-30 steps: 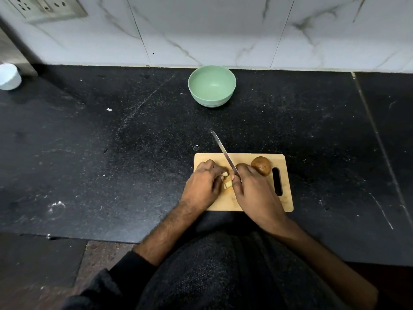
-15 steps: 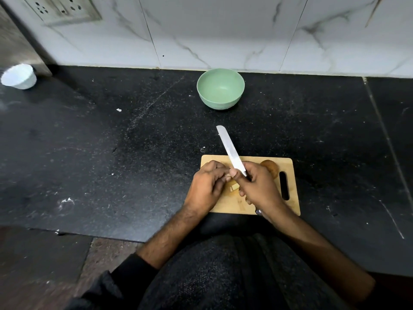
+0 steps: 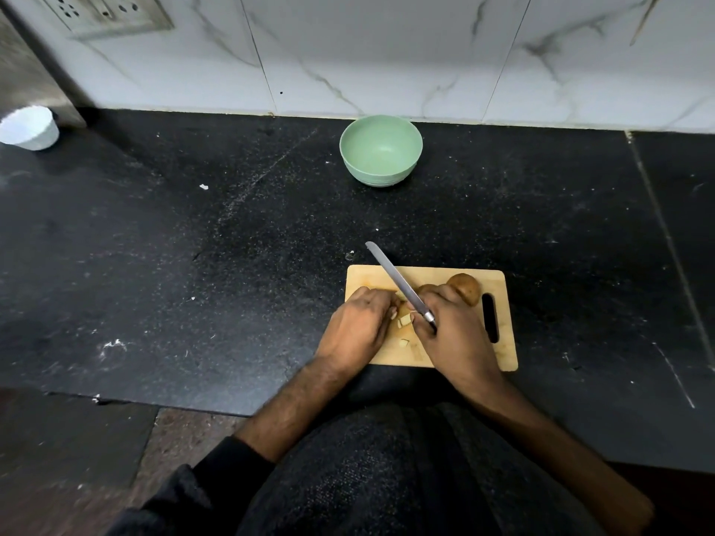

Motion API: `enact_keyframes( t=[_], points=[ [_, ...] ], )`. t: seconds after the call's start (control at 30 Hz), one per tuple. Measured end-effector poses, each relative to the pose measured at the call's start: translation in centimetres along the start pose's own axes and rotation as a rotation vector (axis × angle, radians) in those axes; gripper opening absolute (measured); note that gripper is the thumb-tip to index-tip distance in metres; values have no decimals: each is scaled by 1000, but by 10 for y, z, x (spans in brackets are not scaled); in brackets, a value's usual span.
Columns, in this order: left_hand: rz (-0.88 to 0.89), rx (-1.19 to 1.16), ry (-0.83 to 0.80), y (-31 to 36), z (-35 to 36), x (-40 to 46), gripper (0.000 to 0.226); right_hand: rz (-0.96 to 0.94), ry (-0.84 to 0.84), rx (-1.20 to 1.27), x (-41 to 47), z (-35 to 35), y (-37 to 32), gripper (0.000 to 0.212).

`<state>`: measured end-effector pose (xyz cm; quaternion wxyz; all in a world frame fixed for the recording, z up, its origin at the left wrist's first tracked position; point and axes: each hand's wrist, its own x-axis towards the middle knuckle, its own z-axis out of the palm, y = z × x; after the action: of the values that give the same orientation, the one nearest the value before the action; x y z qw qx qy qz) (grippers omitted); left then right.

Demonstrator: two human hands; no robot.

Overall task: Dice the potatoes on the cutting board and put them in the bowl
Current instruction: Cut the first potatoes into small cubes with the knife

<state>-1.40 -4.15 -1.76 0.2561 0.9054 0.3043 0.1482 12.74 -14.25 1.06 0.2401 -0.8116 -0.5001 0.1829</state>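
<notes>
A wooden cutting board (image 3: pixel 503 338) lies on the black counter near its front edge. My right hand (image 3: pixel 454 334) grips the handle of a knife (image 3: pixel 398 284) whose blade slants up-left over the board. My left hand (image 3: pixel 358 328) curls over a potato piece, mostly hidden under its fingers. Pale potato cubes (image 3: pixel 404 321) lie between my hands. A whole brown potato (image 3: pixel 466 288) sits behind my right hand. The green bowl (image 3: pixel 381 150) stands near the wall, with nothing visible inside.
A small white bowl (image 3: pixel 29 127) sits at the far left beside a metal surface. A marble-tiled wall with a socket panel (image 3: pixel 104 11) backs the counter. The counter's front edge steps down at lower left. Small white crumbs dot the counter.
The knife blade has come down from its raised position to lie lower across the board between my hands. Potato cubes now show between the hands. The view shifted slightly.
</notes>
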Motion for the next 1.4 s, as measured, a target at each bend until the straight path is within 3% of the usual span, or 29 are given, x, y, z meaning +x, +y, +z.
enact_keyframes(
  t=[0.17,0.47,0.63,0.87,1.07,1.27,1.4],
  points=[
    [-21,-3,-6,-4,4,1,10,26,25,13,5,-1,0,24],
    [-108,-272,110,-4,4,9,15,-15,95,-59,24,-8,-7,17],
    [-235,-354,179,-3,-1,17,4,-38,-6,-323,41,-11,-25,23],
    [-303,-303,23,-17,1,25,27,-15,-59,-492,54,-4,-38,39],
    [-182,-402,17,-21,-2,29,25,-11,-11,-260,47,-7,-28,30],
    [-264,-1062,-144,-10,-24,31,22,131,-15,309,26,-37,-28,31],
    [-285,-1266,-217,-8,-31,28,15,126,33,522,13,-39,-33,29]
  ],
)
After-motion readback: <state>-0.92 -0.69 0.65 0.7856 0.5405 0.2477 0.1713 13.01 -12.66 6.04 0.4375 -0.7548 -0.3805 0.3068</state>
